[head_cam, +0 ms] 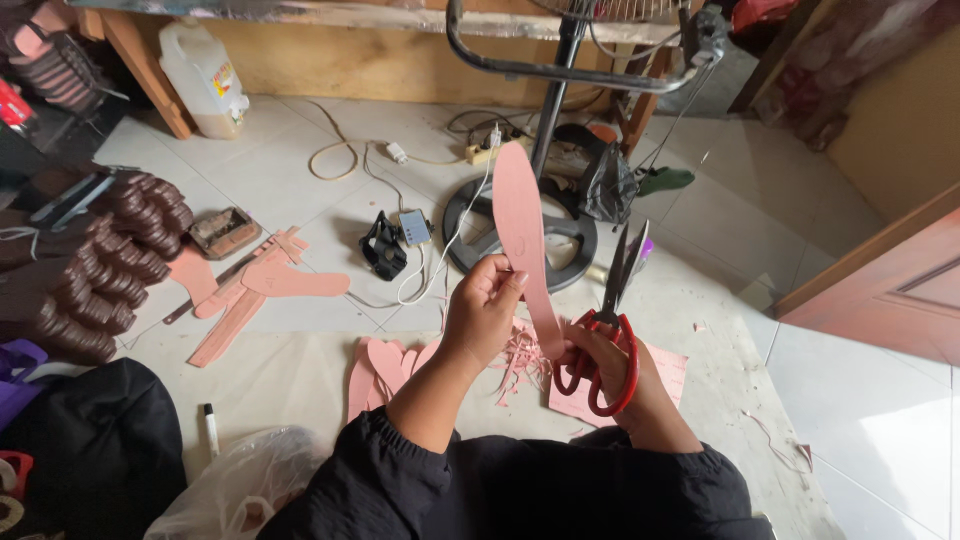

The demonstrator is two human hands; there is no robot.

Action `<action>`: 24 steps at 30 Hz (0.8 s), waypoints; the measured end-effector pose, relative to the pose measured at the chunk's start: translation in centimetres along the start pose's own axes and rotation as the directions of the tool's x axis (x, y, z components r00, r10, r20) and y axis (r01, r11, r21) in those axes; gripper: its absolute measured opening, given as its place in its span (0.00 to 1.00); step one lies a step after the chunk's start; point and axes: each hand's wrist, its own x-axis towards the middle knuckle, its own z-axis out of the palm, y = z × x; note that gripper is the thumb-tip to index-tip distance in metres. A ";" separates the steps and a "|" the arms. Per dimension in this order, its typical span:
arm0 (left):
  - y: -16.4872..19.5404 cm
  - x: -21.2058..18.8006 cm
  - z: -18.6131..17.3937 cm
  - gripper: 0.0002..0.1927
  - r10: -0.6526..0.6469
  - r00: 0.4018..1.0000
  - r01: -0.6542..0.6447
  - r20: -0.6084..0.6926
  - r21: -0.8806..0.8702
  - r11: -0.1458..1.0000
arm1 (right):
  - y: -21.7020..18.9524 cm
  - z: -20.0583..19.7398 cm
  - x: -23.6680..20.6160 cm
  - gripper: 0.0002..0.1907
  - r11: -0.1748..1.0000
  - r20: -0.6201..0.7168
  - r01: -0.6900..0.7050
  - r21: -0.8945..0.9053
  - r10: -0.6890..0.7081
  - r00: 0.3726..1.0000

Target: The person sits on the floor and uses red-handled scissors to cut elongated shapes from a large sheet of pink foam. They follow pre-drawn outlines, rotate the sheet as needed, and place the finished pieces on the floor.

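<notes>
I am holding the pink sole cut-out (pixel 524 240) upright in front of me, just above the heap of pink offcuts (pixel 520 360) on the floor, which I am taking as my landmark. The piece is looking thin, light and bendy, more like foam or soft sheet than anything stiff, so I judge it will flop if pinched at one tip; the narrow waist, where my left hand (pixel 482 310) is taking it, seems the best spot. That left grip is closing around the sole's lower edge, thumb on the near face, forearm rising from the offcuts with the wrist cocked back. My right hand (pixel 610 365) is sitting just right of the offcuts, its grip wrapping the red handles of the scissors (pixel 612 320), blades pointing up and slightly parted beside the sole. More pink sole pieces (pixel 262 290) are lying well left of the offcuts.
</notes>
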 end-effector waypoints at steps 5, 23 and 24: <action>-2.0 1.4 -0.7 0.08 -0.008 0.999 0.009 -0.053 0.023 1.000 | 0.1 -0.8 0.8 0.13 1.000 -0.015 -0.011 0.026 0.012 1.000; -1.5 0.4 0.2 0.08 0.076 0.997 -0.076 0.004 -0.011 0.997 | -0.3 -2.0 -1.6 0.11 0.991 -0.001 0.036 -0.129 -0.037 0.999; -1.1 0.3 0.0 0.08 0.073 0.997 -0.072 0.013 -0.038 0.997 | -0.5 -2.0 -2.0 0.11 0.992 0.013 0.040 -0.118 -0.039 0.999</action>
